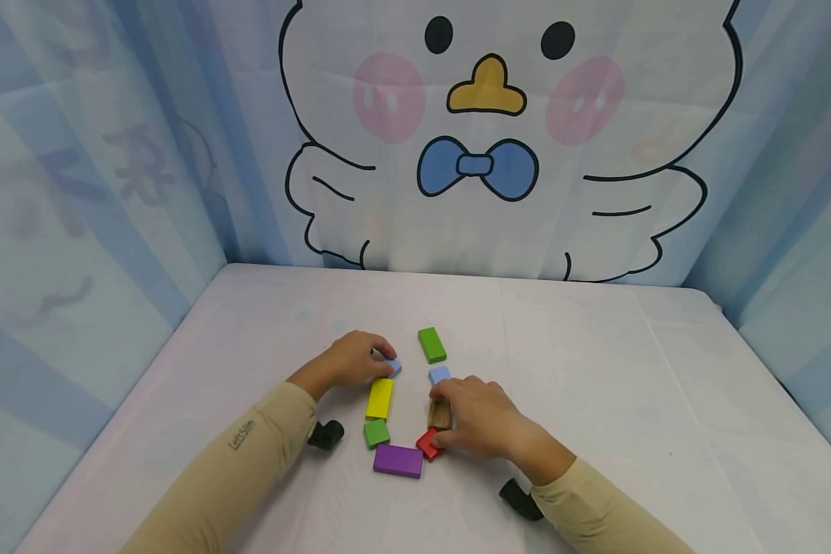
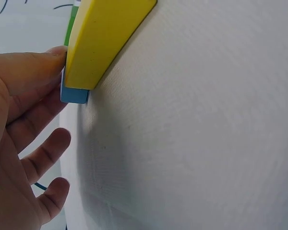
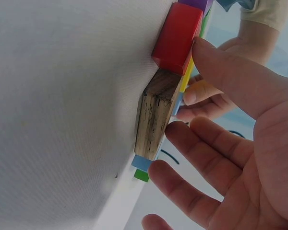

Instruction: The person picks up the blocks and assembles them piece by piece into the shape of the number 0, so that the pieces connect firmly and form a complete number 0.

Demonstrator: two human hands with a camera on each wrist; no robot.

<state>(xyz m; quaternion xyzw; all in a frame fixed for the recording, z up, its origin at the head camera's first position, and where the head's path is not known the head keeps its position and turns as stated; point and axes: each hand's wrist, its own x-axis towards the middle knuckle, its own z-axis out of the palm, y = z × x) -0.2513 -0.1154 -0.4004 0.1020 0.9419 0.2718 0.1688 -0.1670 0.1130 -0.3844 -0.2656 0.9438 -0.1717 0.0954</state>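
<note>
My left hand (image 1: 355, 358) pinches a light blue block (image 1: 393, 367) between thumb and fingers, just past the far end of a yellow block (image 1: 379, 398). In the left wrist view the blue block (image 2: 74, 94) shows partly behind the yellow one. My right hand (image 1: 481, 415) lies over the right-hand row, fingers loosely extended. Its thumb touches the red block (image 3: 178, 39), and a fingertip is right at the side of the brown wooden block (image 3: 153, 122). Beyond that wooden block sits a second light blue block (image 1: 439, 375), partly overlapped by the fingers in the head view.
A green block (image 1: 432, 345) lies at the far end of the right row. Nearer me are a small green block (image 1: 376, 433) and a purple block (image 1: 398, 461). All rest on a white-covered table (image 1: 595, 369) with a printed curtain (image 1: 492, 231) behind.
</note>
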